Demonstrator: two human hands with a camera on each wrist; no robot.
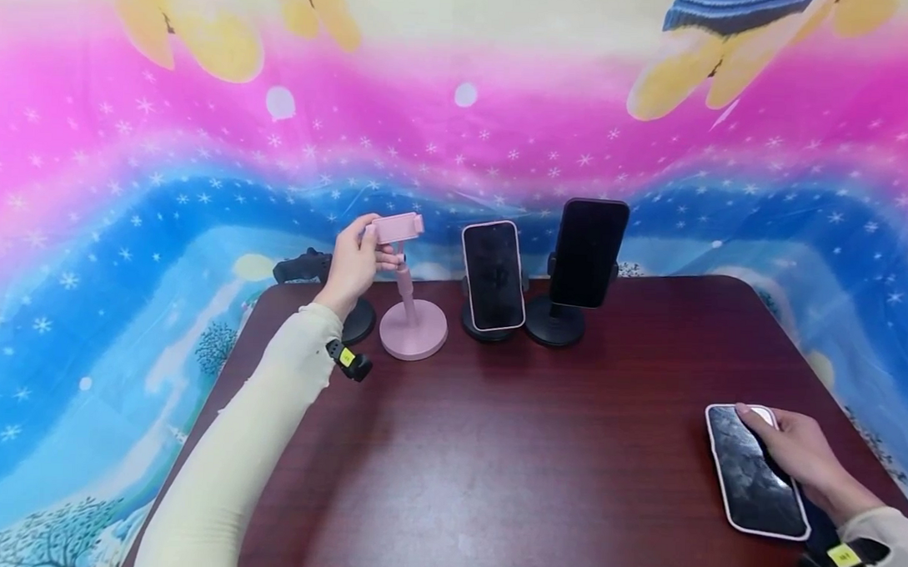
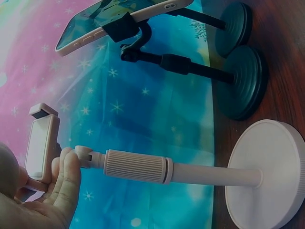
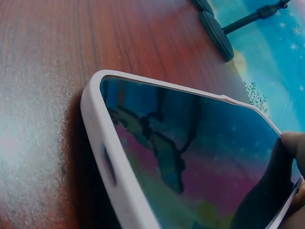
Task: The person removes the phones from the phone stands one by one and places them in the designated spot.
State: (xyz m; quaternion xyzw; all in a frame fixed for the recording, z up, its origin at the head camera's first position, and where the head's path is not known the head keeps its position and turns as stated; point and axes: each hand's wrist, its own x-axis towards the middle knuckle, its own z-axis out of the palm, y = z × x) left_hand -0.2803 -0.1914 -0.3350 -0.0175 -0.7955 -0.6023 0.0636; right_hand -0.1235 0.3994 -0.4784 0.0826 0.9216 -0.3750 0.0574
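My left hand (image 1: 352, 262) grips the clamp head of a pink phone stand (image 1: 413, 330), which stands upright near the table's back edge. In the left wrist view, fingers curl round the clamp (image 2: 42, 148) beside the joint above the ribbed collar (image 2: 136, 165); no phone sits in that clamp. At the right side of the table, my right hand (image 1: 804, 450) holds a smartphone (image 1: 758, 486) in a pale case, screen up, thumb over its top end. The right wrist view shows the dark, reflective screen (image 3: 190, 148) close up; most of that hand is out of frame there.
Right of the pink stand, a pale-cased phone (image 1: 494, 276) and a larger black phone (image 1: 590, 253) sit on black stands. Another black stand (image 1: 301, 267) is partly hidden behind my left hand. A patterned cloth (image 1: 459, 150) hangs behind the dark red wooden table (image 1: 508, 452).
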